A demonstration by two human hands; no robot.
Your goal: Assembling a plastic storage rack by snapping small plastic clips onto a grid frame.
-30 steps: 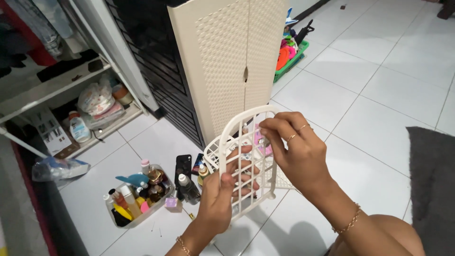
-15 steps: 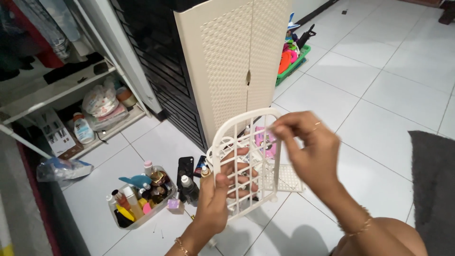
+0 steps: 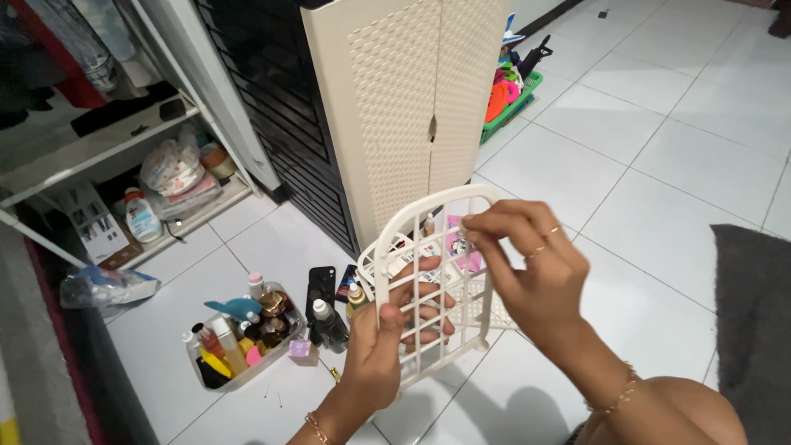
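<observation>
My left hand point(image 3: 375, 350) grips the lower edge of a cream plastic grid panel point(image 3: 432, 284), fingers hooked through its openings from behind, holding it upright above the floor point(image 3: 659, 165). My right hand point(image 3: 527, 272) pinches at the panel's upper right bars, thumb and forefinger closed on something small there; I cannot tell what it is. To do this well, I think I should keep the left grip firm so the grid does not twist, and work the fingertips straight at the bar instead of pulling sideways, since thin plastic can snap. Just behind the panel sits a white basket point(image 3: 383, 259) on the tiles. To its left stand a few small bottles point(image 3: 329, 323) and a dark phone point(image 3: 319, 284), then a clear tub of toiletries point(image 3: 243, 330). Beyond them rises the cream cabinet point(image 3: 412, 107), with a low shelf point(image 3: 165, 194) off to the left and a green basket of toys point(image 3: 509, 92) at the far right.
</observation>
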